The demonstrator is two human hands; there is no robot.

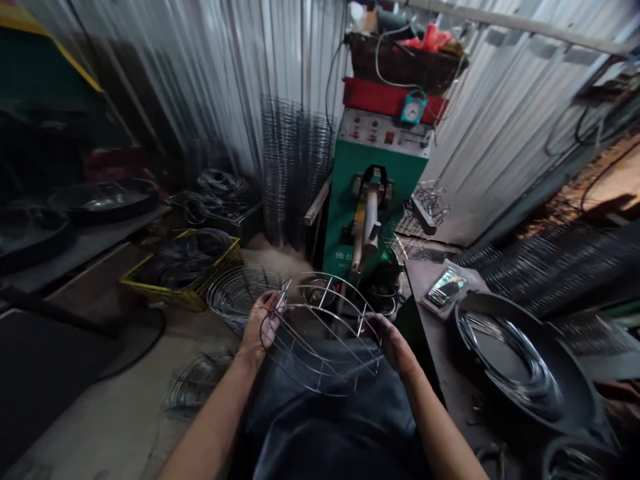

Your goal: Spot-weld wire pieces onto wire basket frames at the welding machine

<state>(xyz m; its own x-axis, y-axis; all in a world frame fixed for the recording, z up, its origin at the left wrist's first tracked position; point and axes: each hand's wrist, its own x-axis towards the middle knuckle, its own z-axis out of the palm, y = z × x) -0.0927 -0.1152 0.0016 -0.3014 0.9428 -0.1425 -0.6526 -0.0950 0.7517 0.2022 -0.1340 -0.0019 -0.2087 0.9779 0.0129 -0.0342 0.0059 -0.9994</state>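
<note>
Between my two hands I hold a round wire rack [320, 308] of thin shiny metal rods, above my dark-covered lap. My left hand [267, 323] grips its left side, thumb and fingers closed on the rods. On the opposite side, my right hand [393, 340] has its fingers closed around the rim, partly hidden behind it. Straight ahead stands a green welding machine [340, 180] with a thick metal arm [369, 223] pointing toward me. A stack of similar wire pieces [240, 293] lies just beyond my left hand.
To the left sits a yellow crate [227, 263] of dark wire coils. On the right bench [425, 277] lie a phone [445, 288] and a black round tray [463, 353] with wire rings. Tall stacked wire racks [285, 173] lean by the corrugated wall [210, 67]. More wirework [193, 387] rests on the floor.
</note>
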